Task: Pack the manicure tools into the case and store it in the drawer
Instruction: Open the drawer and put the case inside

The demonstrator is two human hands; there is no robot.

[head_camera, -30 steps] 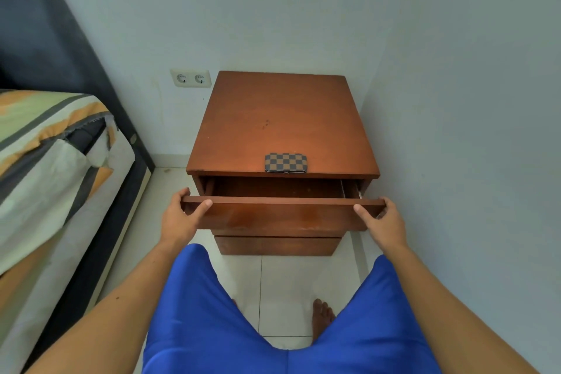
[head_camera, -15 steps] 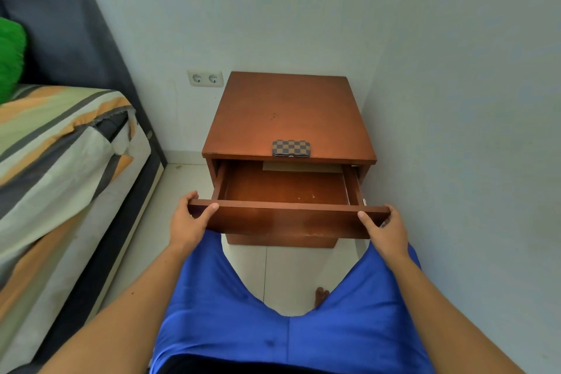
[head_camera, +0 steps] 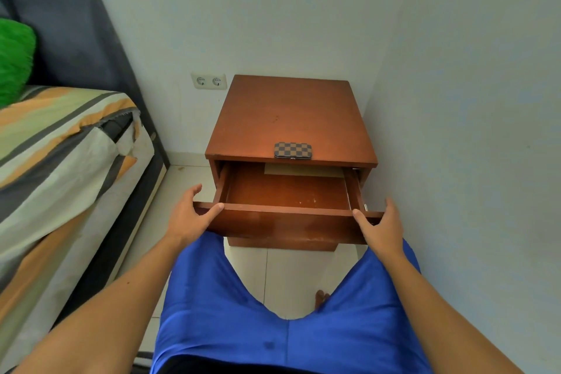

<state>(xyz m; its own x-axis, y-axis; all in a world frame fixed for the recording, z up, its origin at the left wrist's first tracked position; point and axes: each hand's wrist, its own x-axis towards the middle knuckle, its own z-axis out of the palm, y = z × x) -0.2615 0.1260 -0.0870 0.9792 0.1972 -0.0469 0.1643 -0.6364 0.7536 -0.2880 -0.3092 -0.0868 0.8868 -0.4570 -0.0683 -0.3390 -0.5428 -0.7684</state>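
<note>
The head view looks down on a checkered case (head_camera: 292, 150), closed and lying flat at the front edge of a brown wooden nightstand (head_camera: 288, 114), right above the drawer opening. Just below it the top drawer (head_camera: 285, 191) stands pulled out, its bare wooden floor showing a few pale scuffs, and a pale sheet (head_camera: 302, 169) lies at the back of it, partly under the nightstand's top. The case is on the nightstand, not in the drawer.

The left hand (head_camera: 189, 214) is at the left end of the drawer front, thumb laid on its top edge and fingers loosely spread behind the corner. The right hand (head_camera: 381, 226) is at the right end, thumb reaching to the top edge, fingers half open beside the corner. Neither hand is closed tight on the wood; both rest open against the drawer front and hold nothing else.

Blue shorts (head_camera: 273, 328) fill the lower part of the view, with toes (head_camera: 321, 297) showing on the pale tiled floor (head_camera: 285, 276) between the legs. To the left is a bed (head_camera: 60, 155) with a striped sheet, a green cushion (head_camera: 13, 67) and a dark headboard (head_camera: 76, 24). A double wall socket (head_camera: 209, 81) sits on the wall just left of the nightstand.
</note>
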